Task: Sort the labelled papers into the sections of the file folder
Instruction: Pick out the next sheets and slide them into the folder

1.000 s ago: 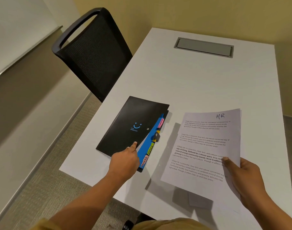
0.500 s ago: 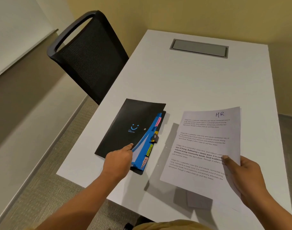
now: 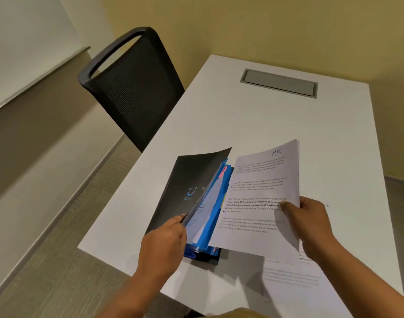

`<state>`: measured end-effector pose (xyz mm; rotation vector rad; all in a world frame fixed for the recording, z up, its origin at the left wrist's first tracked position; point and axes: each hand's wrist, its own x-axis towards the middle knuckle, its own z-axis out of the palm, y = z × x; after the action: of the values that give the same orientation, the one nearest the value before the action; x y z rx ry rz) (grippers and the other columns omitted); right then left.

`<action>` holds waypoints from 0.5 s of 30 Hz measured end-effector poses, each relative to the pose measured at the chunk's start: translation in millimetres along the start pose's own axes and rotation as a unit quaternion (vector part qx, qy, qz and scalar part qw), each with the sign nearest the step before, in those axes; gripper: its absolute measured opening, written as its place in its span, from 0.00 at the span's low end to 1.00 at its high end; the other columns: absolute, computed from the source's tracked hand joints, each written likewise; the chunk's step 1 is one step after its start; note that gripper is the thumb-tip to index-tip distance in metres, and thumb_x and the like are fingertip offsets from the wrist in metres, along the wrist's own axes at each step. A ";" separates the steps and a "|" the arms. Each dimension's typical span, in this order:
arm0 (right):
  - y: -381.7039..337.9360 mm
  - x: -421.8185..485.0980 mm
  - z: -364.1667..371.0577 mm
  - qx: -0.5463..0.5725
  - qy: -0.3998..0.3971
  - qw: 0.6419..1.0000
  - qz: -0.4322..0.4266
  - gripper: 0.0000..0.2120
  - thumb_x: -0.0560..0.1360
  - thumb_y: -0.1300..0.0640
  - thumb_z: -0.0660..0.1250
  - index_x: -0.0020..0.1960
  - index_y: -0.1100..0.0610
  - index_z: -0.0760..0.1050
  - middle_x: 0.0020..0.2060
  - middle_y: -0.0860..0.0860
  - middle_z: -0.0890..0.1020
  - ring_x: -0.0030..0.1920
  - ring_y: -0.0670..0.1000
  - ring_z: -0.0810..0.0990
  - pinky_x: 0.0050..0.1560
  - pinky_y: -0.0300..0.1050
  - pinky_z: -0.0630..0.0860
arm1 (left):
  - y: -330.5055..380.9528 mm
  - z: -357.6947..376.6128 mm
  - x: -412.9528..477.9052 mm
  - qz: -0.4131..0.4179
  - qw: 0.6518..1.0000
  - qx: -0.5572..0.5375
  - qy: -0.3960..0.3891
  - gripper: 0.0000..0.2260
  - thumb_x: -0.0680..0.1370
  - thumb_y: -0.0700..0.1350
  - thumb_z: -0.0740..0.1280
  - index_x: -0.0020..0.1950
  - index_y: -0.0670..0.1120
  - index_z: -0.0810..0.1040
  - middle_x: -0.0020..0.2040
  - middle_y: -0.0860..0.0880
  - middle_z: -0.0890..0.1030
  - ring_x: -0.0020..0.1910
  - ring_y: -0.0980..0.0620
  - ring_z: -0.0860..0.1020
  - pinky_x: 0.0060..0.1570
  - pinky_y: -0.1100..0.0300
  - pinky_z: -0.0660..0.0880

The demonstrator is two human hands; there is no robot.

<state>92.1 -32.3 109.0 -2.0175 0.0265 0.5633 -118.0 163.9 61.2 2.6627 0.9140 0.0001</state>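
A black file folder (image 3: 189, 180) with a blue smile mark lies near the front left edge of the white table (image 3: 253, 120). My left hand (image 3: 164, 239) pinches the front edge of its cover and holds the cover lifted. Blue dividers (image 3: 216, 212) with coloured tabs and a sheet of paper show inside. My right hand (image 3: 311, 223) grips a printed sheet marked "HR" (image 3: 260, 203) by its right edge, in the air just right of the open folder, its left edge over the dividers.
More printed sheets (image 3: 292, 276) lie on the table under my right hand. A black mesh chair (image 3: 132, 95) stands at the table's left side. A grey cable hatch (image 3: 279, 82) is set into the far end of the table.
My left hand went from touching the folder's front edge to lifting its cover, exposing the dividers. The HR sheet moved left toward the folder. The view came closer.
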 end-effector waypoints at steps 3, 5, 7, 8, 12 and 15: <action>-4.9 0.3 12.2 -0.012 -0.015 1.000 0.004 0.07 0.76 0.62 0.65 0.43 0.56 0.81 0.39 0.51 0.85 0.37 0.55 0.84 0.33 0.44 0.77 | 1.3 -1.5 -0.4 -0.001 1.000 0.001 -0.014 0.15 0.81 0.54 0.57 0.62 0.54 0.79 0.62 0.59 0.79 0.48 0.55 0.79 0.44 0.72 0.72; -8.3 0.2 19.7 -0.010 -0.021 1.000 0.006 0.06 0.76 0.62 0.65 0.45 0.57 0.81 0.40 0.52 0.85 0.37 0.55 0.84 0.33 0.44 0.78 | 2.9 -3.1 -0.3 0.001 1.000 0.008 -0.028 0.16 0.81 0.56 0.55 0.64 0.55 0.76 0.63 0.59 0.77 0.50 0.56 0.79 0.45 0.71 0.73; -12.0 0.8 24.0 -0.002 -0.014 1.000 0.003 0.06 0.77 0.62 0.65 0.45 0.56 0.81 0.39 0.53 0.85 0.38 0.55 0.84 0.35 0.45 0.79 | 4.7 -4.5 0.0 0.007 0.999 0.015 -0.035 0.16 0.82 0.56 0.55 0.65 0.56 0.75 0.64 0.59 0.77 0.50 0.57 0.79 0.47 0.71 0.74; -13.9 1.2 25.2 0.001 -0.009 1.000 -0.001 0.06 0.77 0.62 0.66 0.44 0.56 0.81 0.39 0.53 0.85 0.38 0.56 0.84 0.37 0.48 0.80 | 5.6 -5.3 0.2 0.010 0.999 0.016 -0.038 0.16 0.82 0.56 0.55 0.65 0.56 0.75 0.64 0.59 0.77 0.51 0.57 0.79 0.48 0.71 0.74; -15.8 3.6 25.9 0.005 0.003 1.000 -0.010 0.07 0.76 0.61 0.66 0.42 0.53 0.81 0.40 0.52 0.85 0.40 0.58 0.84 0.45 0.54 0.81 | 5.6 -7.3 2.0 0.016 0.999 0.015 -0.045 0.16 0.82 0.56 0.55 0.66 0.56 0.74 0.67 0.58 0.75 0.55 0.56 0.78 0.50 0.70 0.74; -14.6 7.5 22.7 0.012 0.019 1.000 -0.006 0.08 0.76 0.61 0.67 0.41 0.51 0.80 0.40 0.51 0.85 0.41 0.58 0.83 0.48 0.55 0.80 | 4.2 -8.2 1.6 0.028 0.999 0.012 -0.039 0.16 0.81 0.56 0.57 0.65 0.54 0.76 0.68 0.57 0.74 0.56 0.55 0.78 0.48 0.68 0.76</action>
<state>93.8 -4.3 109.2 -2.0037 0.0438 0.5137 -115.0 164.3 70.1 2.6897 0.8186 -0.1007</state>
